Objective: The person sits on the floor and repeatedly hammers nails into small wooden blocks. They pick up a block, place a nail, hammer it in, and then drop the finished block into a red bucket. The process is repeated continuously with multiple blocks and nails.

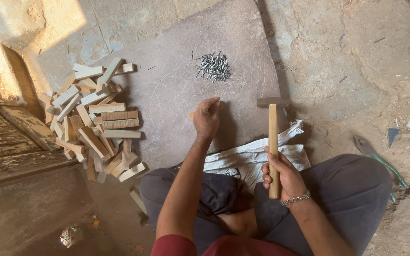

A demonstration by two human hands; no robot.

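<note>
While gripped upright, the hammer (273,142) shows a pale wooden handle.

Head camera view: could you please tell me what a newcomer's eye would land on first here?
Most likely the hammer, held upright in the right hand at centre right, its head over the grey stone slab. Next, the heap of small wooden blocks at the left, and the little pile of nails at the top of the slab. The left hand is closed around something small in the middle.
</note>
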